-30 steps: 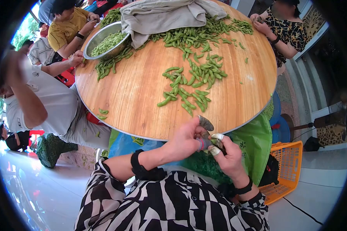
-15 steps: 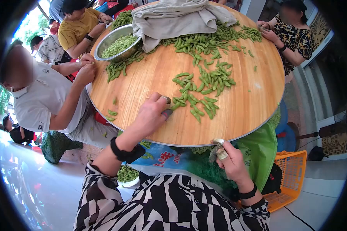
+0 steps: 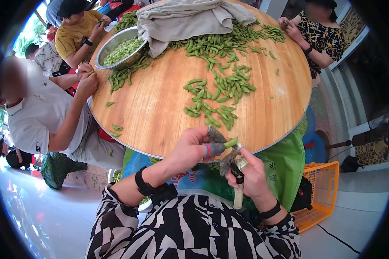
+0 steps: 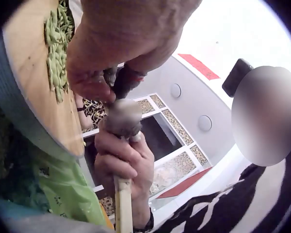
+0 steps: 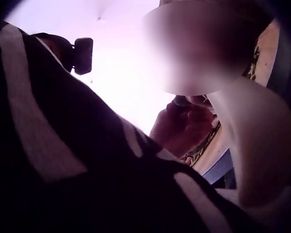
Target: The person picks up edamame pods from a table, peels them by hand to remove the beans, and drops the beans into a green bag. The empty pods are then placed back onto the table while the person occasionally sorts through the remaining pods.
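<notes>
My left hand, with grey covers on its thumb and forefinger, pinches a green soybean pod just over the table's near edge. My right hand, with pale wrappings on its fingertips, meets the pod's other end. It also grips a small tool with a pale handle that sticks out below the palm; its working end is hidden in the fingers. Loose soybean pods lie on the table beyond the hands. In the left wrist view the pale handle hangs below the right fist.
The round wooden table bears a metal colander of shelled beans, a grey cloth and a large pod heap. Other people sit at left and far right. A green bag hangs below the edge; an orange crate stands at right.
The left hand went out to the pods on the table, then came back with one pod to the right hand. The right hand now shows the pale tool handle below it.
</notes>
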### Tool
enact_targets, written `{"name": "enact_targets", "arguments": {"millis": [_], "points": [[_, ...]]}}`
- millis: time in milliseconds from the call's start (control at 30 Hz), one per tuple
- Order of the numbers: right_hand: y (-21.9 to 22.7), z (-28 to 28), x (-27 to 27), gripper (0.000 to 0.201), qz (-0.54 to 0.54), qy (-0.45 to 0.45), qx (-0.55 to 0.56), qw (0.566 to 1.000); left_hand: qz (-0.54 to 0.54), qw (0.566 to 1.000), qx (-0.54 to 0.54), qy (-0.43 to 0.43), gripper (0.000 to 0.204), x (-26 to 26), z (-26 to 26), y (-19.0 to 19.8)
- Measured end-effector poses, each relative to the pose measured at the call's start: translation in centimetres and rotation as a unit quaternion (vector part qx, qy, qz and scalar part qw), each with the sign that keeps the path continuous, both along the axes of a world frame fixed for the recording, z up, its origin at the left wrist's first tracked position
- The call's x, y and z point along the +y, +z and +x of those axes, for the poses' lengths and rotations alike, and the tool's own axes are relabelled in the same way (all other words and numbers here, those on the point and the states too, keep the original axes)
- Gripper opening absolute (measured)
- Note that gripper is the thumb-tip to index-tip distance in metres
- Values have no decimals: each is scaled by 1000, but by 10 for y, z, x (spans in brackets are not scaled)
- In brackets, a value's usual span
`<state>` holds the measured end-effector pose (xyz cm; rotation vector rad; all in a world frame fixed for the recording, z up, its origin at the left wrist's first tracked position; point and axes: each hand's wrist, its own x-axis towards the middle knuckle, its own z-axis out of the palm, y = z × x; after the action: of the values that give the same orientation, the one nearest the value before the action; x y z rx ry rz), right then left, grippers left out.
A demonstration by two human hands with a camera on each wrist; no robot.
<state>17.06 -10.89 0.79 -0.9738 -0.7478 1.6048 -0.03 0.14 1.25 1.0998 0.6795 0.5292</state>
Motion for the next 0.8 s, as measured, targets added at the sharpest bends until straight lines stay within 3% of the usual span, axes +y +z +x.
{"name": "enact_targets", "arguments": {"millis": [433, 800], "points": [[-1, 0, -3, 53, 37, -7, 66, 997, -23, 1000, -7, 9, 23, -10, 8, -2], [4, 10, -2, 40, 14, -1, 72, 997, -4, 999, -45, -14, 21, -12, 8, -6]]}}
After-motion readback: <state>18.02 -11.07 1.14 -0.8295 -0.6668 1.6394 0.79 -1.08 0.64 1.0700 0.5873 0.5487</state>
